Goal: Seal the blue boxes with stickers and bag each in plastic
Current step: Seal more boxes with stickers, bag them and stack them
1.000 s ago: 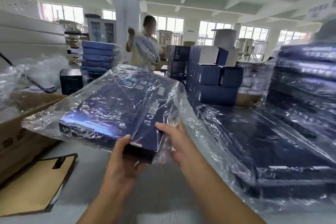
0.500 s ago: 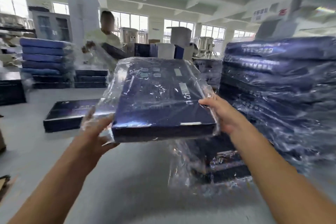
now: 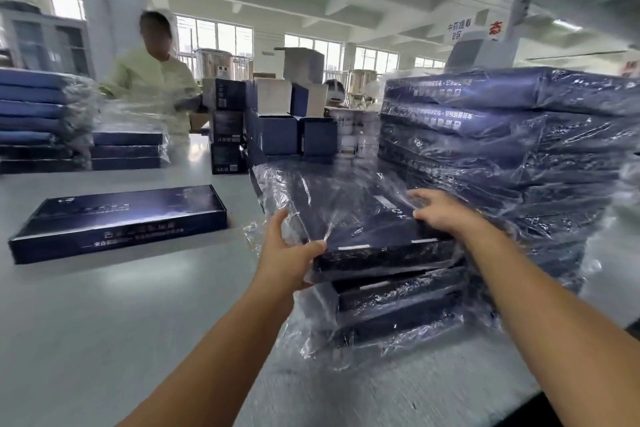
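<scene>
A flat blue box in a clear plastic bag lies on top of another bagged box at the table's near right. My left hand grips the top box's near left corner, thumb on its upper face. Over at the near right edge my right hand rests on the plastic with fingers spread. An unbagged blue box lies flat on the grey table to the left.
A tall stack of bagged blue boxes stands right of the hands. Small dark cartons sit behind. A person in a pale coat works at the far side beside further blue box stacks.
The bagged box was held up in the air; it has come down to the right onto the bagged box on the table. My view has turned right.
</scene>
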